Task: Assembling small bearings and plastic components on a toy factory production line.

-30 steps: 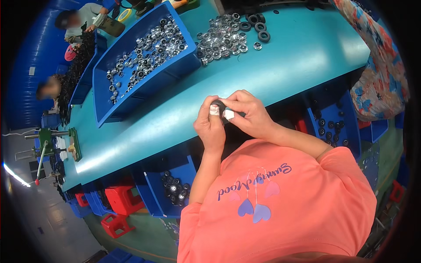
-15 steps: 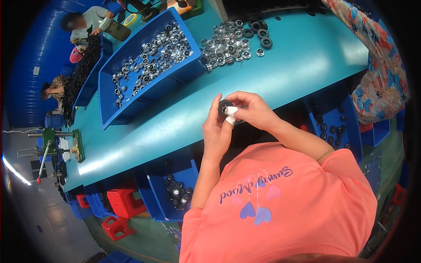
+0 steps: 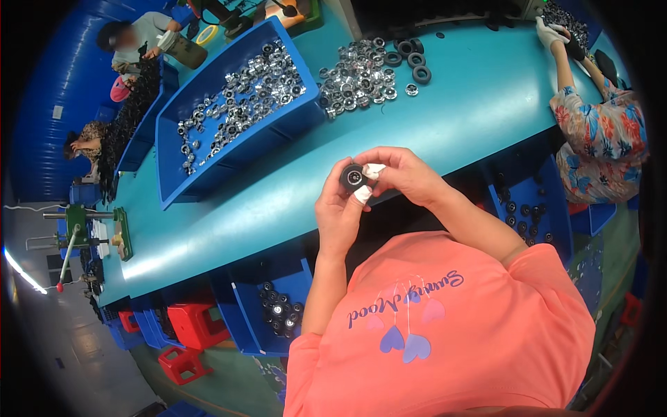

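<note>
Both my hands hold one small black wheel (image 3: 353, 178) with a pale ring round its hub, just over the near edge of the teal table. My left hand (image 3: 333, 212) is closed round its left and lower side, the white-wrapped thumb against the rim. My right hand (image 3: 404, 174) pinches the wheel's right side, with white wrapping on its thumb too. Beyond them lies a heap of clear and silvery wheel hubs (image 3: 358, 78), beside several loose black tyres (image 3: 421, 74). More such hubs (image 3: 260, 87) fill part of a large blue bin (image 3: 240, 161) at the left.
Under the table (image 3: 479, 111), blue bins hold black wheels, at left (image 3: 280, 306) and right (image 3: 531, 212). A green hand press (image 3: 80, 233) stands at the far left, red stools (image 3: 194, 325) below. A co-worker in a flowered top (image 3: 601, 132) works at the right; others sit at far left.
The wheel has turned in my fingers, so its hub face now shows. At the right, the co-worker has shifted, and their forearms and a white-gloved hand have come into view.
</note>
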`<state>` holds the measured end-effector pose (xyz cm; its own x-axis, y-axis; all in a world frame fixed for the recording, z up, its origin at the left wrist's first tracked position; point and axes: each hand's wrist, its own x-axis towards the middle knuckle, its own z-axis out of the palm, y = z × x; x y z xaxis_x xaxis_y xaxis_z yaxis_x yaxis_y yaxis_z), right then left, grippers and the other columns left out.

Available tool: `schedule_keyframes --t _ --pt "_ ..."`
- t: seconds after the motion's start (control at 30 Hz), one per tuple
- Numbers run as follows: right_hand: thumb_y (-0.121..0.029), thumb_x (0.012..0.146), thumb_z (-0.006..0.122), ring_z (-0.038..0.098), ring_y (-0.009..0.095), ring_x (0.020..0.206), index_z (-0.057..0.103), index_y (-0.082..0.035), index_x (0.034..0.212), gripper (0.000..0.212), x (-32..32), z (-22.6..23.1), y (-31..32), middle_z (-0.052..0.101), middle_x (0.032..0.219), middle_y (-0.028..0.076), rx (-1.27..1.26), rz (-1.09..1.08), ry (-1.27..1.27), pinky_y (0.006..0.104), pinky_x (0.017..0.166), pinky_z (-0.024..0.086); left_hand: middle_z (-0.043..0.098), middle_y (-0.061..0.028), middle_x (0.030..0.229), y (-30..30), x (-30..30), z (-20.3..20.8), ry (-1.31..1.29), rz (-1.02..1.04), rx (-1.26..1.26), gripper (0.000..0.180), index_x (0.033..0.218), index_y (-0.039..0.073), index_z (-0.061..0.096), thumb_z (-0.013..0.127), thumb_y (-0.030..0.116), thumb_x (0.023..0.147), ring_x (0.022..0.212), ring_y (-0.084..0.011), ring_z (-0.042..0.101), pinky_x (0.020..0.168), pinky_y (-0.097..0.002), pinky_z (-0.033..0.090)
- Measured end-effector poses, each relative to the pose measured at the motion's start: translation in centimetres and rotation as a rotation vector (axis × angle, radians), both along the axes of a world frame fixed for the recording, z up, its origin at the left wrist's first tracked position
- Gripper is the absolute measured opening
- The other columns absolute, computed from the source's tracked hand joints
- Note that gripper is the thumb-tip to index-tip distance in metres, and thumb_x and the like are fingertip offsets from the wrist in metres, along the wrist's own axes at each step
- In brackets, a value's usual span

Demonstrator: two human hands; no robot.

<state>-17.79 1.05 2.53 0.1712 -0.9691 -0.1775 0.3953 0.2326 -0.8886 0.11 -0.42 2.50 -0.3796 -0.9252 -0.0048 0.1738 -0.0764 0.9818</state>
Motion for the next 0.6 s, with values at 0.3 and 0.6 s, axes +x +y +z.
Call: schedule_keyframes --t 0.3,0.6 --pt "-0.016 0.099 0.062 0.066 0.011 0.09 0.061 0.0 0.131 0.036 0.5 -0.3 -0.1 0.069 0.102 0.005 -0.063 0.011 -0.046 0.0284 0.08 0.056 0.067 -0.0086 0.113 0.5 0.7 -0.6 -0.173 0.057 -0.149 0.053 0.134 0.0 0.055 0.078 0.008 0.087 0.099 -0.0152 0.068 0.077 -0.027 0.059" --pt "-0.004 0.087 0.071 0.063 0.011 0.098 0.068 -0.008 0.126 0.039 0.8 0.0 0.4 0.066 0.106 0.002 -0.197 -0.005 0.05 0.028 0.086 0.053 0.067 -0.0097 0.107 0.5 0.2 -0.1 -0.025 0.112 -0.079 0.043 0.126 0.001 0.059 0.077 0.02 0.092 0.094 -0.0156 0.065 0.072 -0.0312 0.057"
